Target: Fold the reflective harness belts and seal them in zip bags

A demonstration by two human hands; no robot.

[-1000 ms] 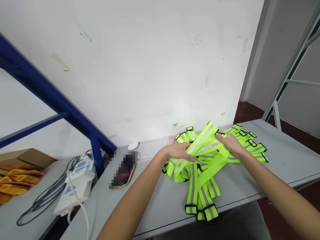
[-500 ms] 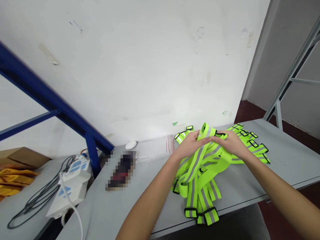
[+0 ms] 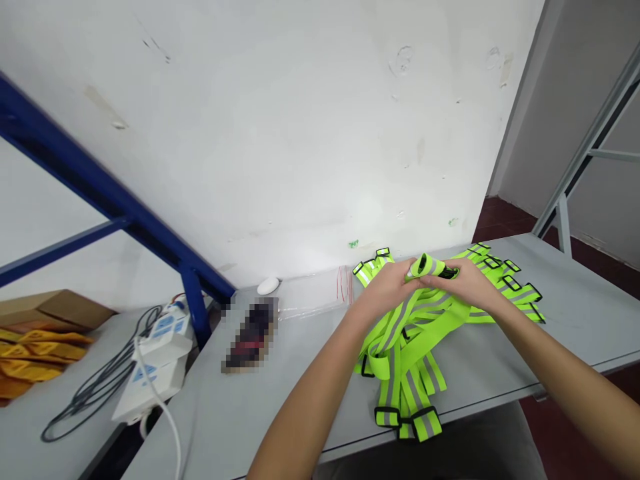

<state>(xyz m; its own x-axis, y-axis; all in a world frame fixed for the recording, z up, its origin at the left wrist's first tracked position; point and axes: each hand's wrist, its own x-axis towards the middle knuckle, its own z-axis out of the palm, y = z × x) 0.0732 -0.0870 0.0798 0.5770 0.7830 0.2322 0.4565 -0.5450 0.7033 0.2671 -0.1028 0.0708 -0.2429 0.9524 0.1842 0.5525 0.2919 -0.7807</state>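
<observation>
1. Buckled strap ends [image 3: 429, 425] reach the front of the grey table [image 3: 500, 363].
2. Over the neon strap pile [image 3: 436, 335], left hand [image 3: 391, 285] and right hand [image 3: 469, 283] pinch a curled strap [image 3: 436, 267], its folds hard to make out.
3. Beyond: a clear plastic bag [image 3: 310, 293], then white wall [image 3: 325, 133].

2 hands [image 3: 391, 284], 10+ blk buckles [image 3: 387, 409]

Both forearms [image 3: 320, 390] are bare — slim, tapering toward the wrists [image 3: 369, 310] — with slender fingers [image 3: 411, 287].
</observation>
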